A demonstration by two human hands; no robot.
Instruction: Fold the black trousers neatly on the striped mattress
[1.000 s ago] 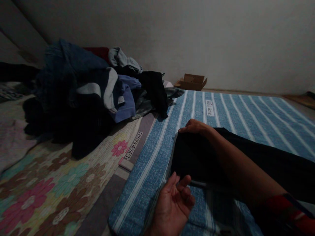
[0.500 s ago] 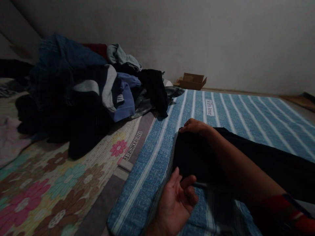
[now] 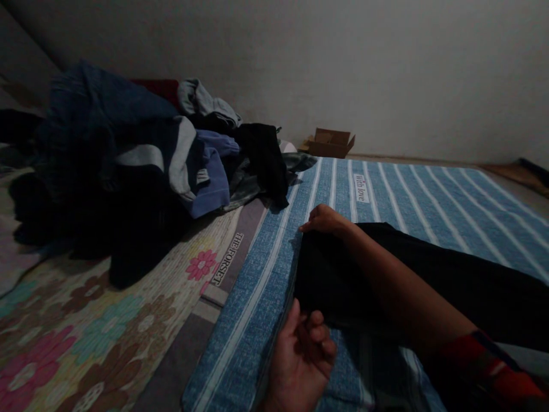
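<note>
A long black garment [image 3: 343, 274], trousers by its shape, lies across the blue striped cloth and runs off to the right edge of view. My right hand [image 3: 328, 220] reaches over it from the right, fingers pinching its far left corner. At the near left corner is my left hand [image 3: 302, 355], palm turned up and fingers curled in, with the thumb and forefinger closed at the garment's edge. The forearm in a red patterned sleeve covers part of the fabric. In the dim light the folds in the black cloth are hard to make out.
A heap of clothes [image 3: 146, 171] with denim, navy and purple pieces fills the left side. Under it spreads a flowered cover [image 3: 107, 326]. An open cardboard box [image 3: 330, 144] stands by the wall. The striped cloth [image 3: 257, 292] bears a "With love" label.
My left hand's fingers have curled in and closed at the garment's near corner. My right hand has shifted slightly left with the far corner. The view has turned a little.
</note>
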